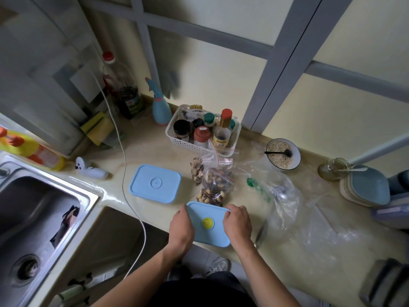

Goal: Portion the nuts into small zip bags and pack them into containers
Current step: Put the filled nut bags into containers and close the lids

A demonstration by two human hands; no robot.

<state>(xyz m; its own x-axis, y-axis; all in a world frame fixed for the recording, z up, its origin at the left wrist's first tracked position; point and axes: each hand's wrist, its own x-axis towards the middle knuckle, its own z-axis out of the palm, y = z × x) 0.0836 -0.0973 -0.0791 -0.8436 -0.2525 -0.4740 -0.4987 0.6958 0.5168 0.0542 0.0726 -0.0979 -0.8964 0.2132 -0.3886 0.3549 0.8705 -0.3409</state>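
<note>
Near container (209,224): pale blue plastic, rectangular with rounded corners, lid on, yellow round valve at the lid's centre. It sits at the front edge of the bench (155,149), partly overhanging it. My left hand (181,227) grips its left side, fingers curled over the edge; my right hand (237,221) grips the right side, fingertips hooked at the far right corner of the lid. Whether the lid is being pressed down or pried up I cannot tell.

Judgement: packing stage. Two filled zip bags (213,188) lie just beyond the container, clear thin film, red seal strips, holding mixed pale and dark striped nuts. Next move likely calls for lifting the lid evenly at both sides, keeping the box from sliding off the edge, then laying the bags in flat.

Second blue container (155,183), same shape, lid closed, no yellow valve showing, stands to the left. A large crumpled clear plastic bag (285,196) spreads to the right, glossy and soft. White perforated basket (177,138) of bottles behind. Steel sink (28,209) far left.
</note>
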